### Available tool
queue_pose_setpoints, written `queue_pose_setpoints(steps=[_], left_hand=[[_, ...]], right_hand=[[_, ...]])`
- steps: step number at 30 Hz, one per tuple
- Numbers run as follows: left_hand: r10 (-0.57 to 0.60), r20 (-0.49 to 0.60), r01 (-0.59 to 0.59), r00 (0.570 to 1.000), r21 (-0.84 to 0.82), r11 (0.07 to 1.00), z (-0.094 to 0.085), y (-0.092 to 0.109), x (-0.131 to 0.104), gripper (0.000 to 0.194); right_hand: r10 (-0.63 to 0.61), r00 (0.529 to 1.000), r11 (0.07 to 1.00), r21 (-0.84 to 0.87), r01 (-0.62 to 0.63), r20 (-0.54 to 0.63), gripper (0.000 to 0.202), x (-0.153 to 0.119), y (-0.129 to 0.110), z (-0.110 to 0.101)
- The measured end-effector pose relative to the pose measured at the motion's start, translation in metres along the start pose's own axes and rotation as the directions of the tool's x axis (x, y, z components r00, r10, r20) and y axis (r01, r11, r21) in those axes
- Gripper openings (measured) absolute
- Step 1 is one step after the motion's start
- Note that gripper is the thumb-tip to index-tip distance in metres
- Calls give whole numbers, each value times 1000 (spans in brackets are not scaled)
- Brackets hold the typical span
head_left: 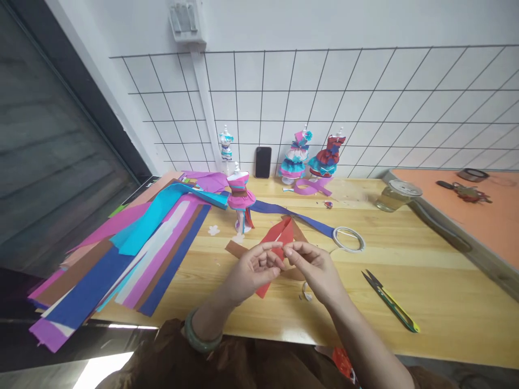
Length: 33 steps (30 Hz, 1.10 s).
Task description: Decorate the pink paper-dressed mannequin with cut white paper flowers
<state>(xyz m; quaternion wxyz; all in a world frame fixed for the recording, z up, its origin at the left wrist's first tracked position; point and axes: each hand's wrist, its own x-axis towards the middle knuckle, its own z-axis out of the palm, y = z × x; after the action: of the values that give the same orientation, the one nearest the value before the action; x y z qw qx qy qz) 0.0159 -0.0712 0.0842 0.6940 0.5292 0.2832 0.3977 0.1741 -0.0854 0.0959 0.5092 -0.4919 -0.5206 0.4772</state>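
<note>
Over a piece of red paper point(283, 231) near the middle of the wooden table, my two hands meet at the fingertips. My left hand point(259, 267) is curled, its fingers bent. My right hand point(314, 266) pinches with thumb and index finger at the paper's near edge; whatever is between the tips is too small to make out. Brown strips point(235, 249) lie under and around the red paper. Just beyond my left hand stands a small dress form point(241, 197) in pink and brown paper.
Coloured paper strips point(89, 278) cover the left side. Yellow-green snips point(391, 301), a tape roll point(348, 239) and a lidded cup point(398, 195) are on the right. Along the wall stand a phone point(263, 162) and dressed forms point(294, 156).
</note>
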Motion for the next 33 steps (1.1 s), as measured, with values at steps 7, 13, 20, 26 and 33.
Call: queue_pose_setpoints(steps=[7,13,20,26,33], left_hand=[[24,-33,-23,999,32,999,-8,1,0,45],[135,-105,-109,985,222,969,-17,-9,2,36],[355,-407,-184,842,401,897,-44,10,24,29],[696,-510,-297,506,654,695,-72,49,62,49],[687,-388,-407,614,591,697,-84,60,98,72]], right_hand=[[20,1000,1000,0,-20,-7,21,9,3,13],[-7,1000,1000,-1,7,9,22,15,2,24],[-83,996,996,-43,84,15,24,25,-7,34],[-246,967,961,-112,252,63,18,52,-19,35],[-353,934,925,-130,358,62,16,82,-33,36]])
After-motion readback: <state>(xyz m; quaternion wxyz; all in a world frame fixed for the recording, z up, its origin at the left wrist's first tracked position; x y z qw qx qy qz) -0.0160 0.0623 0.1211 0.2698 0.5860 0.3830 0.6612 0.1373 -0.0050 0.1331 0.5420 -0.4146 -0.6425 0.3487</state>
